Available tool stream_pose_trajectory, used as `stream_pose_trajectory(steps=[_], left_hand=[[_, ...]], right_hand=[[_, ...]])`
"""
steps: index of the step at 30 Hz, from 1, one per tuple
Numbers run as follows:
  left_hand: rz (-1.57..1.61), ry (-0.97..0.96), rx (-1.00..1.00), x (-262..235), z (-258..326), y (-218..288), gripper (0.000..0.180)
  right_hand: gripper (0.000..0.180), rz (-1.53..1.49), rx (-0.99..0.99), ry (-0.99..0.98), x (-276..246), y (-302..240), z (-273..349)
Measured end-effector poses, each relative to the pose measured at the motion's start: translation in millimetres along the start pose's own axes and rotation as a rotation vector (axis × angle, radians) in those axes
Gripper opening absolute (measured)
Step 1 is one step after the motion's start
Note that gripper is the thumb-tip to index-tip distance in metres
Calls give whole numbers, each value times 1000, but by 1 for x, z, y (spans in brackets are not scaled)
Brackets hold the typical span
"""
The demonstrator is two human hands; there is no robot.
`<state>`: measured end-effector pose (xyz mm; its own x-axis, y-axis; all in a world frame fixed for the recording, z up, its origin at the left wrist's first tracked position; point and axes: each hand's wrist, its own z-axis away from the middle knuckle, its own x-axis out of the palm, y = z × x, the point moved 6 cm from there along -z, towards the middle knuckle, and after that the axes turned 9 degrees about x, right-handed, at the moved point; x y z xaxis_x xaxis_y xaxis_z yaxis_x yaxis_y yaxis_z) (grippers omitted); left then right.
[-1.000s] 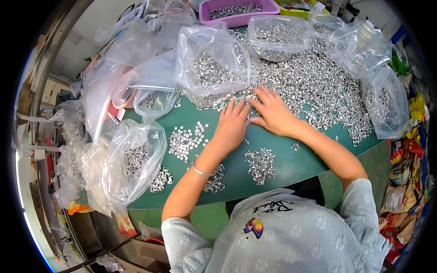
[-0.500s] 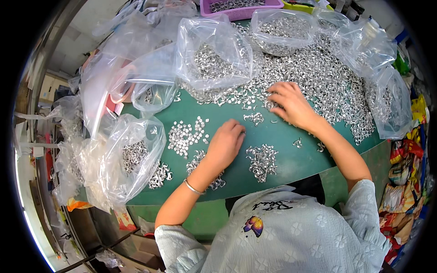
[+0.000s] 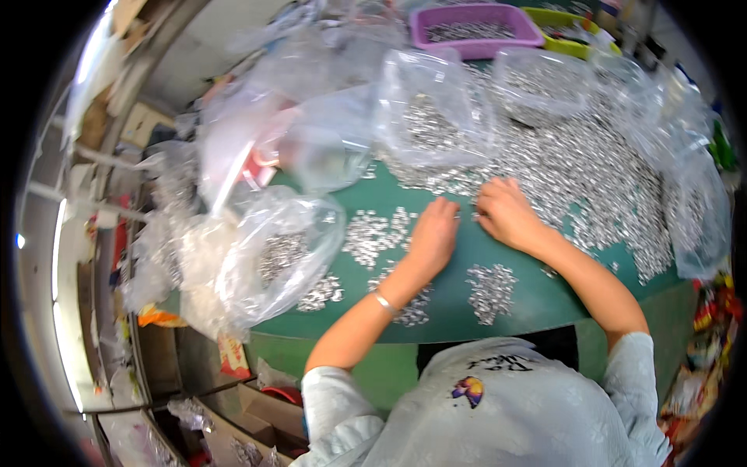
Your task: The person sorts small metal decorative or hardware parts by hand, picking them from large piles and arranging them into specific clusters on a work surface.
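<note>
On the green table (image 3: 451, 315), my left hand (image 3: 434, 233) sits with its fingers drawn together and pointing down. Close by on the right, my right hand (image 3: 510, 214) has its fingers curled at the near edge of a large heap of small curved silvery metal pieces (image 3: 568, 171). What either hand pinches is too blurred and hidden to make out. Left of my left hand lies a flat group of small pale metal pieces (image 3: 373, 236). A pile of curved pieces (image 3: 412, 303) lies partly under my left forearm, and another pile (image 3: 490, 293) stands between my arms.
Clear plastic bags holding metal pieces stand at the left (image 3: 284, 261), back (image 3: 432, 117) and right (image 3: 692, 210). A purple tray (image 3: 476, 47) and a yellow-green tray (image 3: 564, 45) are behind the heap. A small pile (image 3: 320, 294) lies beside the left bag.
The whole view has shifted, so the scene sits farther right. My right hand has come nearer to my left, its fingers more curled than before. The small cluster between the hands is no longer seen.
</note>
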<state>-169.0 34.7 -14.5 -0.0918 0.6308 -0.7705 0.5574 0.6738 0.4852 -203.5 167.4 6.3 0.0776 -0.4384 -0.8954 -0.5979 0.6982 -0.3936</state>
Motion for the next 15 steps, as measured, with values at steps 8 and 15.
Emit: stream_pose_trajectory(steps=[8,15], left_hand=[[204,-3,2,-11,9,32,29],[-243,-9,-149,-56,45,4,11]], right_hand=[[10,-493,178,-168,-9,-8,13],[35,-217,79,103,-27,16,5]])
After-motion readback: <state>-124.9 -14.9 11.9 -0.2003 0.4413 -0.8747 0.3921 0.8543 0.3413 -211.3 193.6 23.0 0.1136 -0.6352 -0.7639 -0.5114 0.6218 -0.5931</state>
